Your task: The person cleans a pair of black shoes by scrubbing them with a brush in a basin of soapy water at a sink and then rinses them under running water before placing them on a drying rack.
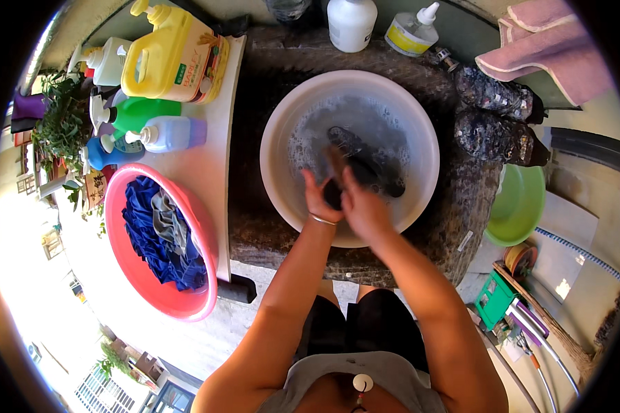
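A white basin (pixel 277 117) of cloudy, sudsy water stands before me. In it lies a dark, shoe-shaped item (pixel 344 141), partly under water; another dark end shows to its right. My left hand (pixel 318 199), with a bangle at the wrist, grips a black shoe-like piece (pixel 332 195) over the near side of the basin, its thumb raised. Right beside it, my right hand (pixel 362 203) is closed on a brown scrubbing brush (pixel 337 162), smeared by motion, held against the dark piece. The brush's bristles cannot be made out.
At left, a pink tub (pixel 210 275) holds blue and grey clothes. Behind it on a white board stand a yellow jug (pixel 176 58) and several bottles. A white bottle (pixel 351 24) and a squeeze bottle (pixel 412 33) are beyond the basin; dark wrinkled bundles (pixel 496 134) lie right.
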Available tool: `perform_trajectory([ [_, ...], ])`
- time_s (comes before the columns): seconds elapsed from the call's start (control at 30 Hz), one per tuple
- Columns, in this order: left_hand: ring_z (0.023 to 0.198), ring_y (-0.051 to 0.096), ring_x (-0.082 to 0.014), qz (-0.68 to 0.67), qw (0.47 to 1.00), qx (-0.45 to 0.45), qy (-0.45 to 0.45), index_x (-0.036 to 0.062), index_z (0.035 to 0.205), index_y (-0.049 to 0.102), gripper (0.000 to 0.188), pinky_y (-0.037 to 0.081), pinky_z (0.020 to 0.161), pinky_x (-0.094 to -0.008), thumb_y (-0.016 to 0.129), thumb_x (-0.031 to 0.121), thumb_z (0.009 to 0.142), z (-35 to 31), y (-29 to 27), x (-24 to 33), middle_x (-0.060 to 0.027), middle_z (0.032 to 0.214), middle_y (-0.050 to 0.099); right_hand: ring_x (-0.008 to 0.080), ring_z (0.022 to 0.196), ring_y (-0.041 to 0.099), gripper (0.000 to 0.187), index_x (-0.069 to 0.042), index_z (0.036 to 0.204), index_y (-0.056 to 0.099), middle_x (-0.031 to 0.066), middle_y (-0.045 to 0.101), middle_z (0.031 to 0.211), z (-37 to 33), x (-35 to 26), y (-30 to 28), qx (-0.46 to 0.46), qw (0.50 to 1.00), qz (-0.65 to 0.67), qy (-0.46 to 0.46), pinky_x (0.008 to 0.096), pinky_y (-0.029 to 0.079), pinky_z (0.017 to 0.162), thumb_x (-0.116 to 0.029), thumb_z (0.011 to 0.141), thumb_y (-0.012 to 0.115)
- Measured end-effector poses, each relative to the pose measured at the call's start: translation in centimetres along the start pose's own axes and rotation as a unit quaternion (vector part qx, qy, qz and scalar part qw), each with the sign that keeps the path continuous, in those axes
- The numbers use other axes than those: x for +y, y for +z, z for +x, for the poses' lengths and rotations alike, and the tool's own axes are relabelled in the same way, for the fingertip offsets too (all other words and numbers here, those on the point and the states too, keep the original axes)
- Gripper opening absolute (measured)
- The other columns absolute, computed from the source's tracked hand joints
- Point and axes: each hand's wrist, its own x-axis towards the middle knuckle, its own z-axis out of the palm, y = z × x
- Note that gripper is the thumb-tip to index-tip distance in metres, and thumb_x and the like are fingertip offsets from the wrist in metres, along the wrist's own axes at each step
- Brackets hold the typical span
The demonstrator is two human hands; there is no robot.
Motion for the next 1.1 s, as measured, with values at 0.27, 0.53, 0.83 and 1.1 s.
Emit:
perform_trajectory([
  [0.27,0.109,0.051,-0.0288,-0.028,0.999,-0.003,-0.021,0.0019,0.131,0.042,0.099,0.040,0.098,-0.0412,0.040,0.081,0.073,-0.2,3.1,-2.4,-0.0122,0.121,0.055,0.0391,0.059,0.058,0.058,-0.014,0.142,0.033,0.0217,0.057,0.066,2.8,1.8,-0.9,0.003,0.997,0.038,0.069,0.0480,0.046,0.054,-0.021,0.087,0.052],
  [0.53,0.116,0.048,-0.0288,0.026,0.987,0.138,0.082,-0.0018,0.134,0.037,0.106,0.037,0.102,-0.0435,0.042,0.083,0.070,-0.6,1.9,-0.7,-0.0127,0.127,0.050,0.0380,0.060,0.059,0.057,-0.012,0.142,0.032,0.0211,0.060,0.068,1.8,1.3,-0.3,-0.002,0.998,0.013,0.067,0.0489,0.047,0.055,-0.025,0.089,0.049],
  [0.83,0.118,0.046,-0.0271,0.022,0.998,0.052,0.041,0.0013,0.138,0.034,0.105,0.035,0.103,-0.0381,0.043,0.082,0.071,-2.1,3.7,-2.8,-0.0112,0.130,0.049,0.0419,0.065,0.059,0.057,-0.013,0.143,0.030,0.0256,0.060,0.072,1.0,0.4,-0.9,-0.003,0.993,0.059,0.099,0.0493,0.045,0.060,-0.021,0.090,0.049],
  [1.1,0.117,0.046,-0.0282,0.041,0.973,0.172,0.147,-0.0030,0.135,0.035,0.105,0.034,0.103,-0.0394,0.053,0.077,0.070,-2.7,4.7,-2.1,-0.0125,0.127,0.050,0.0404,0.061,0.059,0.055,-0.011,0.142,0.030,0.0231,0.061,0.070,-0.6,-1.0,-0.2,-0.039,0.995,0.064,0.068,0.0500,0.046,0.058,-0.022,0.091,0.046],
])
